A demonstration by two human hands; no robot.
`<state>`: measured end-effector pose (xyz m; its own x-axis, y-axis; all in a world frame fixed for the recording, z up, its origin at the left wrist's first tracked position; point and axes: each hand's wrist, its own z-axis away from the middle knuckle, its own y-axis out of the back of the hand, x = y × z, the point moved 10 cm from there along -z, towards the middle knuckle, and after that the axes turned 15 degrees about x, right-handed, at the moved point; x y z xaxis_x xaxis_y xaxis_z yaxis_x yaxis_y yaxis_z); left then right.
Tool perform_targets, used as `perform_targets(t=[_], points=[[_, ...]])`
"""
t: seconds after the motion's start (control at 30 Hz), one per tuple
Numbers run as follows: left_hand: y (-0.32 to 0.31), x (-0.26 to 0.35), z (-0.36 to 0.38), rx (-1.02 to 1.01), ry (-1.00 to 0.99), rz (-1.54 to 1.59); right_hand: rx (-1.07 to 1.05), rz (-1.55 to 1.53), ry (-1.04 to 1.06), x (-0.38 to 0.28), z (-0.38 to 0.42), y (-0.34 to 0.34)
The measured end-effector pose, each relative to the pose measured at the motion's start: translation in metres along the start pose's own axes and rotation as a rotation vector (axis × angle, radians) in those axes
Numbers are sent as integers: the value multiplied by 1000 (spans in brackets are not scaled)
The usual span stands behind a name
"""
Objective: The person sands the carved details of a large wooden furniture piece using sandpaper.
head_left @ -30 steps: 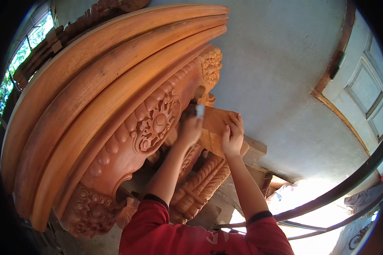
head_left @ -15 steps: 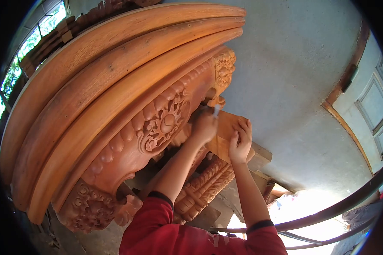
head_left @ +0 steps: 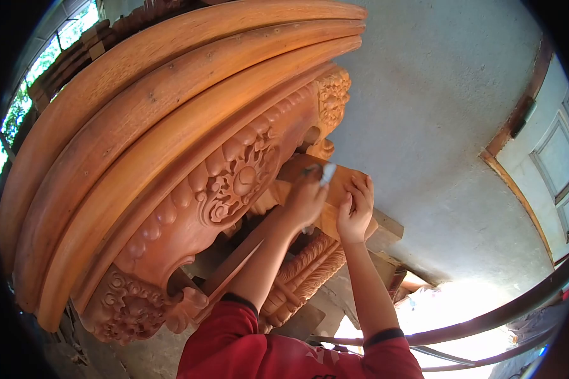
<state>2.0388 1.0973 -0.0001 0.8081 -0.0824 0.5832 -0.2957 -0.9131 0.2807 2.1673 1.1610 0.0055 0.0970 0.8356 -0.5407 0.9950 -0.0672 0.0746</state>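
My left hand (head_left: 306,201) is closed on a small whitish strip (head_left: 328,173) that sticks up past the fingers, blurred by motion. It is over the face of a smooth orange-brown wooden board (head_left: 335,215). My right hand (head_left: 356,208) grips the right part of this board, fingers bent and thumb toward the left. The board joins a large carved wooden piece of furniture, with a carved flower panel (head_left: 243,180) just left of my left hand. A carved corner block (head_left: 333,95) is above the board.
Long curved wooden rails (head_left: 171,95) sweep across the upper left. Rope-carved wood (head_left: 306,271) lies below the board. A grey wall (head_left: 436,126) rises behind, with a pale panelled door (head_left: 553,158) at right. A dark curved bar (head_left: 487,322) crosses the lower right.
My left hand has drawn back slightly along the board, down and to the right, with the whitish strip, uncovering more of the board's far end. My right hand keeps its grip.
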Motion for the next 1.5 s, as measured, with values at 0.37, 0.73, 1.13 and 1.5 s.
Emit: perform_targets(t=[0.37,0.73,1.13,1.5], points=[[-19,-45,-29,-256,172,-156,-19,14,8,-1,0,-2],[7,-1,17,-194,-19,-62,-35,19,52,1,11,5],[-22,-27,-10,-151,64,-238,-15,35,65,2,15,8],[-22,-11,-9,-172,51,110,-22,10,49,5,17,8]])
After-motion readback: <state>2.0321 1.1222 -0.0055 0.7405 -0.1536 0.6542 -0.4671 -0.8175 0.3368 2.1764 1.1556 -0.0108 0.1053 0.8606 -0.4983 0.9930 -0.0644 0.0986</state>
